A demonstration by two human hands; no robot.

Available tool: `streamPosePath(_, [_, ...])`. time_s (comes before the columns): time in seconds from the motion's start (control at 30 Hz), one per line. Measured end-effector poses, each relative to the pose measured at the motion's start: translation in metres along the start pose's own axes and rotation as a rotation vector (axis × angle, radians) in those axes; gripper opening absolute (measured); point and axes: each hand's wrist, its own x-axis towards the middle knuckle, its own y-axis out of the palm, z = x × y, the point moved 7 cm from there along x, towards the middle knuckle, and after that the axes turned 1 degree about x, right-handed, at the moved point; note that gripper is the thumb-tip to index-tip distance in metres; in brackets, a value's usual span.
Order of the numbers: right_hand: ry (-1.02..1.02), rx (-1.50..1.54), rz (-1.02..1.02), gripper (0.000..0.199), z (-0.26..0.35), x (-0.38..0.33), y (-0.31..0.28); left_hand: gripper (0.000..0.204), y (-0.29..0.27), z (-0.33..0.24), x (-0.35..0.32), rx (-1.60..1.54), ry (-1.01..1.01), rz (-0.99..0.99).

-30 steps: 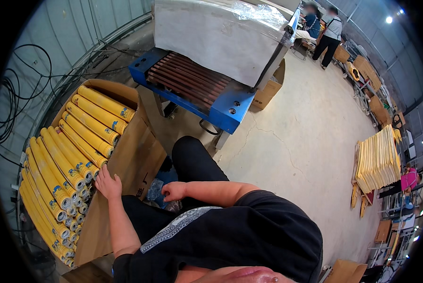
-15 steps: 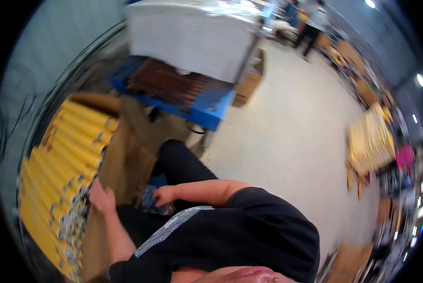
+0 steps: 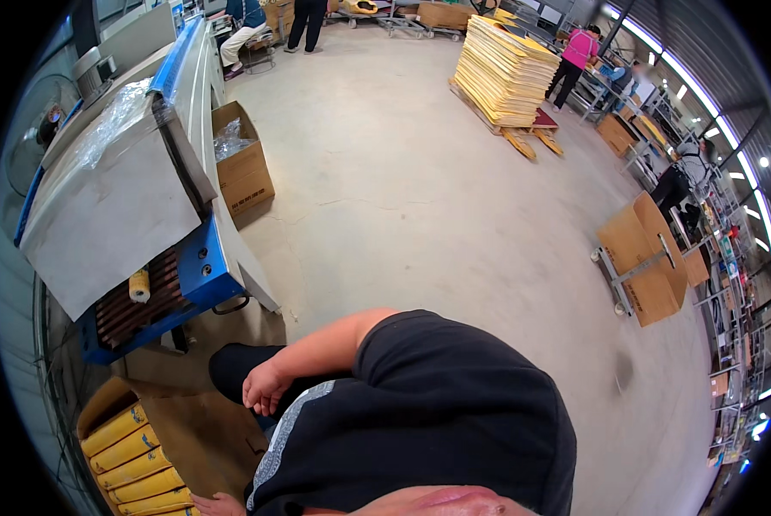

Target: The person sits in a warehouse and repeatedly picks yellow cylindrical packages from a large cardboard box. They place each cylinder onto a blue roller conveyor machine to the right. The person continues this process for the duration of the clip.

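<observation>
Several yellow wrapped rolls (image 3: 136,464) lie side by side in an open cardboard box (image 3: 200,430) at the lower left. My left hand (image 3: 219,505) is at the lower edge, next to the roll ends and the box wall. Its fingers look stretched out, and part of the hand is cut off. My right hand (image 3: 267,389) hangs in front of my dark-clothed leg with its fingers curled in and nothing visible in them. A single yellow roll (image 3: 139,286) sits on the dark rollers of a blue-framed machine (image 3: 222,258) just beyond the box.
A carton (image 3: 249,178) with clear plastic stands beside the machine. Farther off, a tall yellow stack (image 3: 501,73) rests on a pallet jack (image 3: 523,146). A trolley (image 3: 613,279) carries cardboard at the right. Several people work at the far side, one in a pink top (image 3: 579,49).
My view has swung to the right, showing more floor and less of the box. My left hand stays by the box's rolls; my right hand hangs by my leg, fingers still curled.
</observation>
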Motion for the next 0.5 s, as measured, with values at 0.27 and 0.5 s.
streamPosePath(0.27, [0.195,-0.165,0.247,0.039,-0.011,0.040,0.010,0.063,0.020,0.021,-0.005,-0.074,0.034,-0.095])
streamPosePath(0.5, [0.374,0.113,0.218,0.051,-0.005,0.029,0.018,0.061,0.037,0.034,-0.009,-0.074,0.047,-0.255])
